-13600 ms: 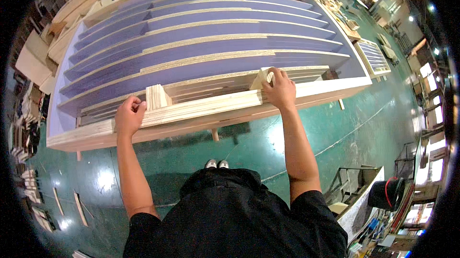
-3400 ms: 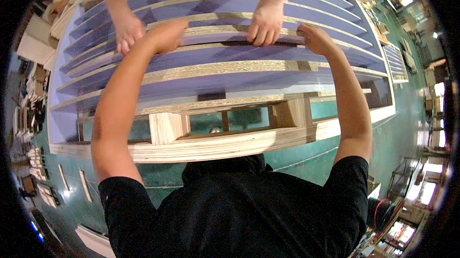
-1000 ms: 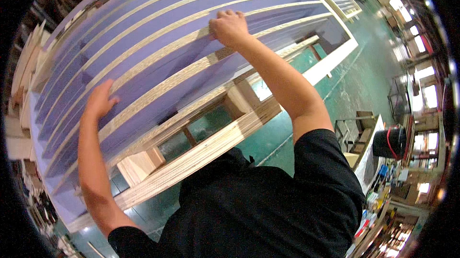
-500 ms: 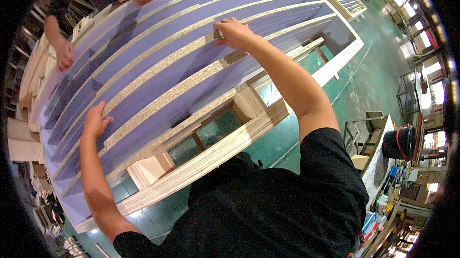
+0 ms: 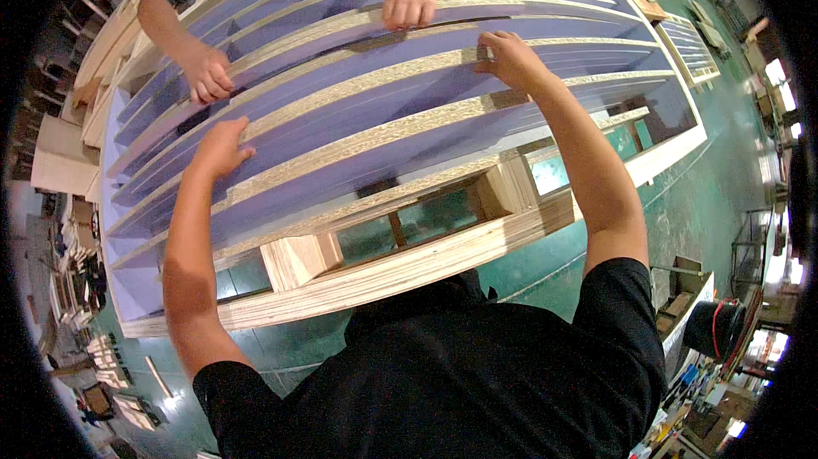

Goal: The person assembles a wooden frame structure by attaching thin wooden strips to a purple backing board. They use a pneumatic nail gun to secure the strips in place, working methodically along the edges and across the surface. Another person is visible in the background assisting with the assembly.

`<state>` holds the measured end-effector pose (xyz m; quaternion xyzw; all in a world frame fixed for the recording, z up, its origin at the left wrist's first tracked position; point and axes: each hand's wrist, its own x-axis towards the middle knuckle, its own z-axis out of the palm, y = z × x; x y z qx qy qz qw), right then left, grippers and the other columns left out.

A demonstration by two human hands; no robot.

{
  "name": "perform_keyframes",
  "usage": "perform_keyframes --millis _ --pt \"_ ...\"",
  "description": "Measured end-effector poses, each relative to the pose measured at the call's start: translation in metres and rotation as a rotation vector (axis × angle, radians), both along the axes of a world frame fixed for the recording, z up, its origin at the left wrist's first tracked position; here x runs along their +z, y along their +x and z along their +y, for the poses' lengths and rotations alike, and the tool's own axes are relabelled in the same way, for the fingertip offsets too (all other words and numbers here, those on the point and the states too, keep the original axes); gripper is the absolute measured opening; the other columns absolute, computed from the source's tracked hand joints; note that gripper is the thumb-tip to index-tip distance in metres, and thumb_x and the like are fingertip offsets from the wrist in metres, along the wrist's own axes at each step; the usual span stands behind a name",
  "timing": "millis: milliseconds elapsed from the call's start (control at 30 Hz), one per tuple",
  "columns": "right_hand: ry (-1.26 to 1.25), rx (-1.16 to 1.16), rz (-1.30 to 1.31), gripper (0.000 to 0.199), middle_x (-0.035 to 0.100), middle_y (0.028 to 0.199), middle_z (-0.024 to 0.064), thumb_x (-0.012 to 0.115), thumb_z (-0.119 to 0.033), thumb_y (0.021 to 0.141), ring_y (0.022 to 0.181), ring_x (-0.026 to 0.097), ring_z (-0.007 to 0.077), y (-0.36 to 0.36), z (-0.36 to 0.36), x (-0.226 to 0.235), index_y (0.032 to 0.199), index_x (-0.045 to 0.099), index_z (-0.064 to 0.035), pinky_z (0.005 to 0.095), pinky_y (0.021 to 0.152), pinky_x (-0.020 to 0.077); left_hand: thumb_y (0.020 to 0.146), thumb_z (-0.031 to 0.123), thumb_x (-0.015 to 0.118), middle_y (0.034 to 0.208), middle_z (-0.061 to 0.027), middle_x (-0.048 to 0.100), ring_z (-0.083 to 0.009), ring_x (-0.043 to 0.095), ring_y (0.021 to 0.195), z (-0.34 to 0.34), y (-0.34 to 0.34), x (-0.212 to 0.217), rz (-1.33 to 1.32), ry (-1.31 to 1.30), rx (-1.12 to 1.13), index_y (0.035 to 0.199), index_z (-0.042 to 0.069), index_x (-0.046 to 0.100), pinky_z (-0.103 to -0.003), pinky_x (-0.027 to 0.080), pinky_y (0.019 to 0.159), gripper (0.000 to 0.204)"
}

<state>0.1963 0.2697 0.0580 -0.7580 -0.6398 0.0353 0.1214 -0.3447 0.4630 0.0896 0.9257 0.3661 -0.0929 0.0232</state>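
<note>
Green workshop floor (image 5: 733,161) underlies a slatted wooden frame (image 5: 409,269). One purple panel (image 5: 366,86), long axis slanting away rightward, spans both hands: right grip (image 5: 513,63) pinched on its upper edge; left grip (image 5: 218,150), nearer the body, straddling it, contact unclear.

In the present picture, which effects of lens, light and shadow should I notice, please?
Head view: fisheye distortion bows the long purple speckle-edged boards; head view: white glare on the glossy green floor; head view: a dark shadow crosses the pale wooden front rail.
</note>
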Motion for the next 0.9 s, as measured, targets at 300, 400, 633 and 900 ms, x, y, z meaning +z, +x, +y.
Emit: perform_keyframes --millis 300,400,633,900 --pt "0.104 -0.145 -0.135 0.048 0.062 0.134 0.0136 0.073 -0.041 0.088 0.124 0.059 0.0379 0.024 0.04 0.054 0.128 0.064 -0.0167 0.0552 0.101 0.0496 0.086 0.044 0.076 0.136 -0.0231 0.059 -0.0398 0.05 0.133 0.033 0.106 0.015 -0.421 0.125 -0.189 0.137 0.004 0.054 -0.047 0.039 0.111 0.069" --pt "-0.027 -0.173 -0.252 0.047 0.061 0.136 0.0147 0.067 -0.04 0.092 0.125 0.058 0.0386 0.032 0.059 0.041 0.132 0.062 -0.0174 0.0528 0.1 0.0507 0.083 0.034 0.08 0.143 -0.0251 0.053 -0.0414 0.05 0.132 0.067 0.126 -0.027 -0.305 0.169 -0.158 0.145 0.004 0.045 -0.045 0.04 0.112 0.077" --pt "0.078 -0.105 -0.223 0.047 0.062 0.129 0.0178 0.072 -0.027 0.088 0.119 0.061 0.0404 0.098 0.076 -0.021 0.132 0.06 -0.0118 0.0469 0.098 0.0505 0.079 0.017 0.08 0.116 -0.0229 0.068 -0.0436 0.063 0.112 0.082 0.15 -0.028 -0.158 -0.016 -0.081 0.119 0.006 0.061 -0.052 0.051 0.092 0.045" --pt "0.061 -0.466 -0.062 0.065 0.067 0.119 0.0304 0.071 -0.049 0.087 0.116 0.063 0.0452 0.211 0.077 -0.063 0.134 0.055 -0.0077 0.0498 0.096 0.0495 0.073 0.021 0.087 0.112 -0.0188 0.071 -0.0387 0.068 0.107 0.096 0.165 -0.038 -0.108 -0.068 -0.066 0.115 0.008 0.068 -0.05 0.054 0.089 0.048"
